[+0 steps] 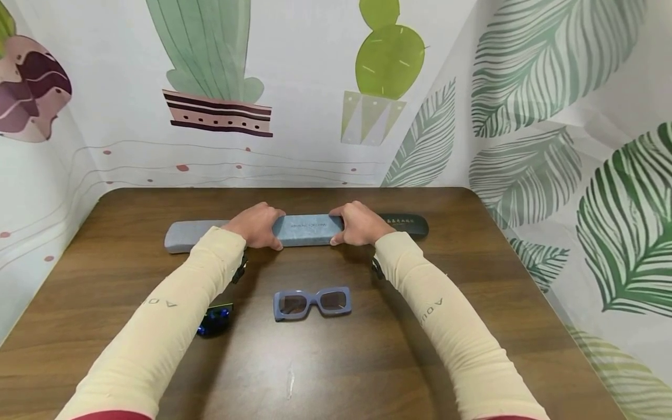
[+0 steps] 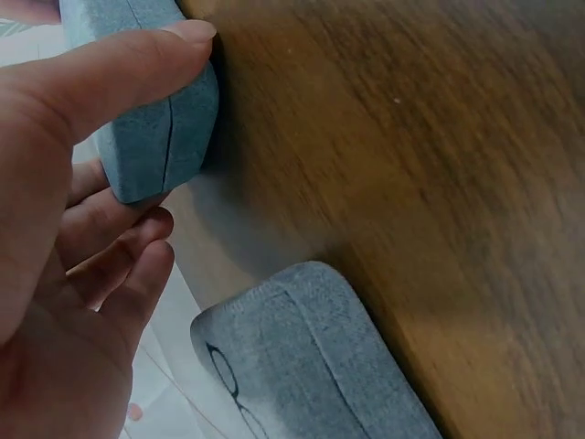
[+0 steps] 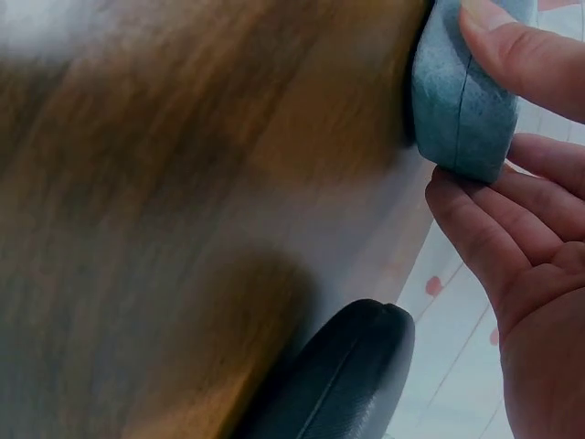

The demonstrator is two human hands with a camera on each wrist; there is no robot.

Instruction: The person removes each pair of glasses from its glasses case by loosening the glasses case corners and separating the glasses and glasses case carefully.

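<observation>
A blue glasses case [image 1: 305, 231] with small lettering on its lid lies near the table's far edge. My left hand [image 1: 256, 226] grips its left end, thumb on the near side and fingers on the far side. Its right end is held the same way by my right hand [image 1: 361, 225]. In the left wrist view, the thumb presses along the blue case [image 2: 146, 146] by its seam. The right wrist view shows the other end of the blue case [image 3: 464, 110] between thumb and fingers. Blue-framed glasses [image 1: 312, 301] lie unfolded nearer to me, between my forearms.
A grey glasses case [image 1: 184, 235] lies left of the blue one, a black case [image 1: 415, 225] with gold lettering to its right. Sunglasses with blue mirrored lenses [image 1: 214, 322] sit partly hidden behind my left forearm. Patterned sheeting [image 1: 310, 87] borders the brown wooden table [image 1: 310, 373].
</observation>
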